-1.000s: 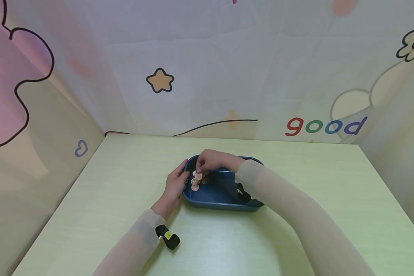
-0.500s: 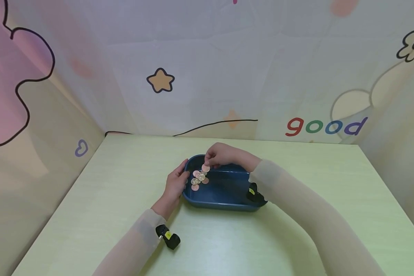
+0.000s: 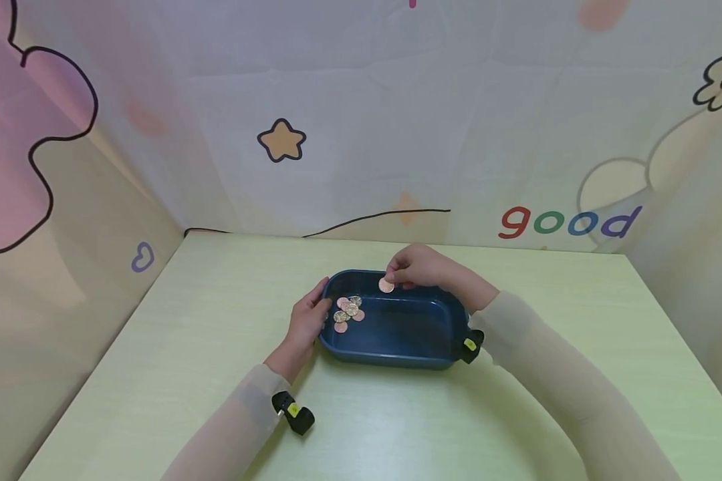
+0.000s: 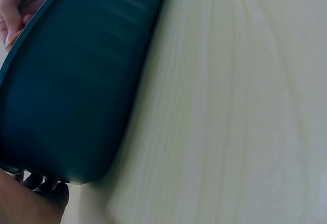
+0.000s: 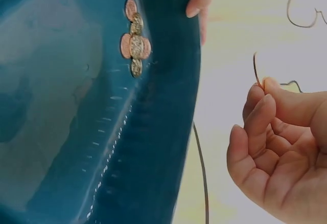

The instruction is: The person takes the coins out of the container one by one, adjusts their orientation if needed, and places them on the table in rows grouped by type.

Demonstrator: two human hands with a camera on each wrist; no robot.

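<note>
A dark blue rectangular tray [image 3: 409,334] with raised walls stands on the table, and my left hand [image 3: 307,316] grips its left end, thumb over the rim. In the left wrist view the fingers [image 4: 48,188] curl under the tray's end. Between thumb and fingertips, my right hand [image 3: 424,265] pinches a copper-coloured coin [image 3: 386,285] by its edge, up over the tray's far wall. The right wrist view shows that coin [image 5: 256,71] edge-on. Several copper and gold-coloured coins [image 3: 349,310] lie in an overlapping cluster at the left end inside the tray.
The tray sits on a pale green table [image 3: 216,300]. Behind it rises a printed cloth backdrop [image 3: 361,133], with side panels left and right. A black wrist camera [image 3: 293,413] is strapped to the left sleeve, another camera [image 3: 470,345] to the right.
My right hand has lifted a copper-coloured coin from near the cluster and carried it right and toward the far rim. The left hand and tray have stayed in place.
</note>
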